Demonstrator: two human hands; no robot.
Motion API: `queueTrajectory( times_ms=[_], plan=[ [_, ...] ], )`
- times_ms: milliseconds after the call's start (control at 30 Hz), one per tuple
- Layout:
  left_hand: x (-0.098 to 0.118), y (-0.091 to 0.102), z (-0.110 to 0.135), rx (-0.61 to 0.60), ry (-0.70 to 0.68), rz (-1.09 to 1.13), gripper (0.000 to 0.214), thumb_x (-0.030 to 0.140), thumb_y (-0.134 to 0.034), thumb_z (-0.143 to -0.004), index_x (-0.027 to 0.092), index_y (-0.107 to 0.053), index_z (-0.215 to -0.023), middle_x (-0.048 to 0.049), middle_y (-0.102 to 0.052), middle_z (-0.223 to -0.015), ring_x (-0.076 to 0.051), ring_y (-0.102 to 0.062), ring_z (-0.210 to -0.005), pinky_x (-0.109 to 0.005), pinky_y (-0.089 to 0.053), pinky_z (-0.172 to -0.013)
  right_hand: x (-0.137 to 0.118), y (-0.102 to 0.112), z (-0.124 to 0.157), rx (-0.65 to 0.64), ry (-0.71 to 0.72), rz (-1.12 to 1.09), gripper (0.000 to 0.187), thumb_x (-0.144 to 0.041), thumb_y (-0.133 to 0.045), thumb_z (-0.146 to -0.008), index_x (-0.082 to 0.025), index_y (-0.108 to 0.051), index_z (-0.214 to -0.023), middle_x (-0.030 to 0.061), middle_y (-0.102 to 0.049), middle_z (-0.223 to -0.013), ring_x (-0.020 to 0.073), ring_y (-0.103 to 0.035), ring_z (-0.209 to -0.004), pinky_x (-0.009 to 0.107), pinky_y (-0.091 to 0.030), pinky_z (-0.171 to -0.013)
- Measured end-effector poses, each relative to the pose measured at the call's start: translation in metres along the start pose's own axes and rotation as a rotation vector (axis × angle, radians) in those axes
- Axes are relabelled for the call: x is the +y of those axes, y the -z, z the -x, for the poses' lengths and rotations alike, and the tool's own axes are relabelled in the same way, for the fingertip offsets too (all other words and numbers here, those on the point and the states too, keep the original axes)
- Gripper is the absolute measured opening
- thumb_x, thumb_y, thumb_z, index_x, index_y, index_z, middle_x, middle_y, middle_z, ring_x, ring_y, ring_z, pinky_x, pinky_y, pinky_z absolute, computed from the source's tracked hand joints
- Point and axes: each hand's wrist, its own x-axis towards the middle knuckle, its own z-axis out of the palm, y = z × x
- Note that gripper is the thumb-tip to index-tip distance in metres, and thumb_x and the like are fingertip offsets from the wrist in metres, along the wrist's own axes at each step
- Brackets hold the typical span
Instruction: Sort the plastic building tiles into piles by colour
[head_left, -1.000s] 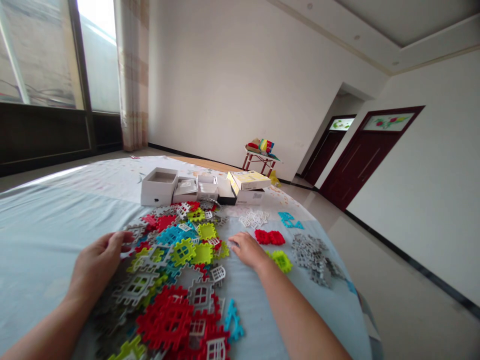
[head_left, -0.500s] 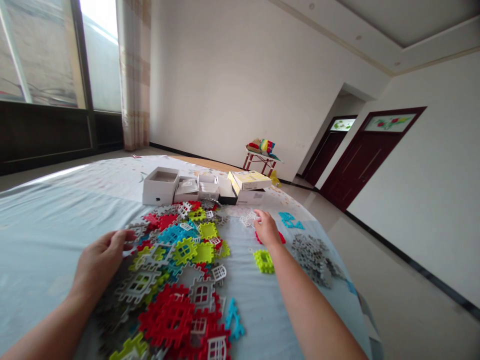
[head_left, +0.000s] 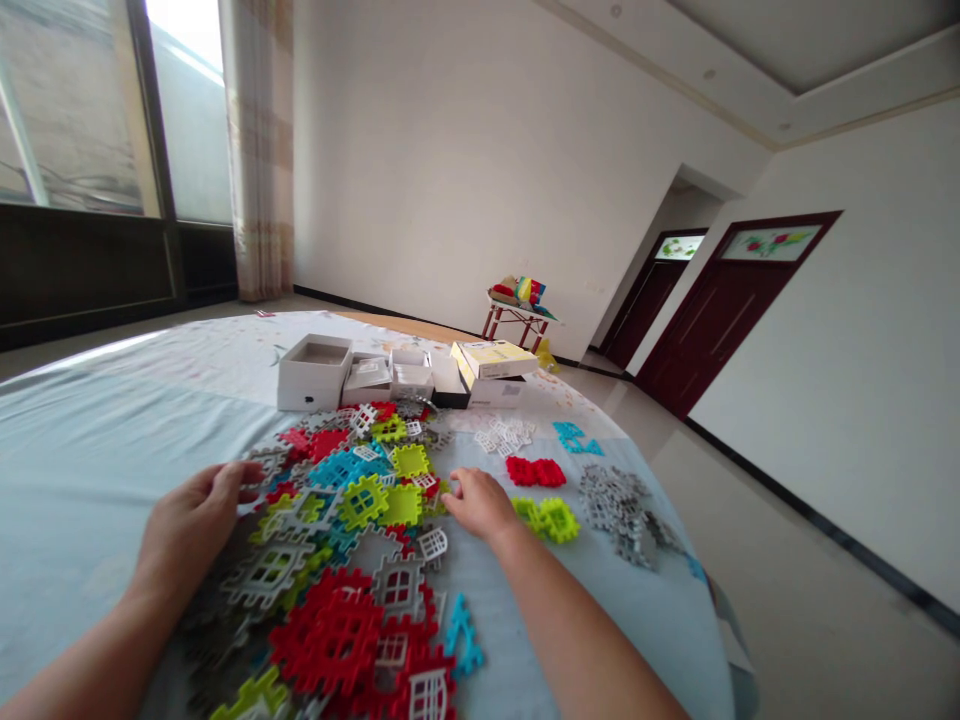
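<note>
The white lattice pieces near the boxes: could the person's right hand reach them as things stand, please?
Probably yes: the right hand rests close below the white lattice pieces, and the red pieces lie off to its right, so nothing visible blocks the way.

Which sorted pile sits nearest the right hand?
The lime-green plastic blocks, just right of the right hand; the red pile sits slightly farther off.

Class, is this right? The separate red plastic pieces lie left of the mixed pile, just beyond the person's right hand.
No: the separate red plastic pieces lie right of the mixed pile, just beyond the right hand, as the head view shows.
</note>
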Motion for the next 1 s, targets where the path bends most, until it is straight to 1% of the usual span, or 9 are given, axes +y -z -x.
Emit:
queueTrajectory(
  times_ms=[167,300,367,433,500,600,733,867,1000],
  plan=[
    [-0.002,0.000,-0.002,0.000,0.007,-0.002,0.041,0.048,-0.043,-0.072,0.015,-0.062,-0.086,-0.0041,-0.066,-0.070,-0.019,-0.063,-0.068,-0.026,-0.048,-0.057,0.004,-0.010,-0.004,0.034,-0.072,-0.023,0.029,-0.017,-0.053,-0.070,-0.018,-0.063,-0.097,0.0054,-0.067,-0.085,0.0177,-0.060,-0.083,0.024,-0.043,-0.075],
    [0.000,-0.001,0.000,-0.004,0.005,-0.012,0.042,0.048,-0.042,-0.073,0.015,-0.062,-0.088,-0.0040,-0.066,-0.071,-0.019,-0.063,-0.069,-0.026,-0.048,-0.058,0.009,-0.002,0.001,0.085,-0.101,-0.040,0.021,-0.017,-0.053,-0.069,-0.019,-0.063,-0.087,0.0037,-0.065,-0.083,0.0164,-0.059,-0.081,0.024,-0.043,-0.073],
    [0.003,0.000,0.002,-0.001,-0.004,-0.032,0.040,0.047,-0.042,-0.073,0.015,-0.062,-0.088,-0.0036,-0.066,-0.070,-0.019,-0.063,-0.069,-0.025,-0.047,-0.057,0.011,0.006,0.007,0.166,-0.056,-0.054,0.021,-0.015,-0.052,-0.069,-0.019,-0.061,-0.087,0.0038,-0.062,-0.085,0.0155,-0.058,-0.081,0.024,-0.043,-0.074],
    [0.006,0.001,0.004,0.003,-0.002,-0.040,0.039,0.046,-0.042,-0.073,0.015,-0.063,-0.086,-0.0031,-0.066,-0.068,-0.019,-0.063,-0.068,-0.025,-0.047,-0.056,0.011,0.014,0.017,0.257,0.045,-0.058,0.021,-0.013,-0.051,-0.071,-0.019,-0.060,-0.089,0.0041,-0.059,-0.089,0.0150,-0.057,-0.082,0.024,-0.043,-0.076],
    [0.008,0.002,0.005,0.000,0.003,-0.040,0.037,0.045,-0.043,-0.073,0.015,-0.063,-0.084,-0.0027,-0.066,-0.067,-0.018,-0.063,-0.068,-0.024,-0.046,-0.056,0.012,0.019,0.031,0.290,0.165,-0.040,0.021,-0.011,-0.049,-0.074,-0.020,-0.059,-0.091,0.0042,-0.057,-0.091,0.0149,-0.055,-0.085,0.025,-0.043,-0.077],
    [0.008,0.002,0.004,-0.006,0.005,-0.041,0.037,0.045,-0.043,-0.073,0.016,-0.063,-0.085,-0.0029,-0.066,-0.069,-0.018,-0.063,-0.069,-0.023,-0.046,-0.056,0.014,0.024,0.054,0.199,0.294,-0.007,0.020,-0.013,-0.050,-0.077,-0.023,-0.060,-0.091,0.0030,-0.056,-0.091,0.0146,-0.055,-0.083,0.024,-0.043,-0.075],
    [0.001,0.000,0.000,-0.004,0.002,-0.022,0.040,0.047,-0.043,-0.073,0.015,-0.063,-0.087,-0.0041,-0.067,-0.068,-0.020,-0.063,-0.068,-0.025,-0.047,-0.057,0.021,0.030,0.069,0.090,0.330,-0.019,0.019,-0.020,-0.060,-0.073,-0.023,-0.061,-0.092,0.0019,-0.056,-0.091,0.0145,-0.054,-0.080,0.025,-0.043,-0.074],
    [-0.001,0.001,-0.001,-0.012,0.023,-0.025,0.040,0.047,-0.044,-0.072,0.015,-0.063,-0.087,-0.0048,-0.068,-0.070,-0.021,-0.064,-0.069,-0.026,-0.049,-0.057,0.025,0.028,0.062,0.107,0.366,-0.010,0.035,-0.026,-0.065,-0.070,-0.023,-0.059,-0.103,0.0040,-0.058,-0.102,0.0194,-0.049,-0.098,0.032,-0.037,-0.088],
    [0.002,0.003,0.000,-0.009,0.066,-0.061,0.040,0.049,-0.043,-0.072,0.017,-0.063,-0.088,-0.0044,-0.069,-0.071,-0.020,-0.064,-0.066,-0.025,-0.049,-0.052,0.023,0.017,0.050,0.054,0.407,0.007,0.050,-0.033,-0.065,-0.069,-0.022,-0.052,-0.117,0.0067,-0.056,-0.115,0.0227,-0.043,-0.110,0.038,-0.030,-0.094]
  ],
)
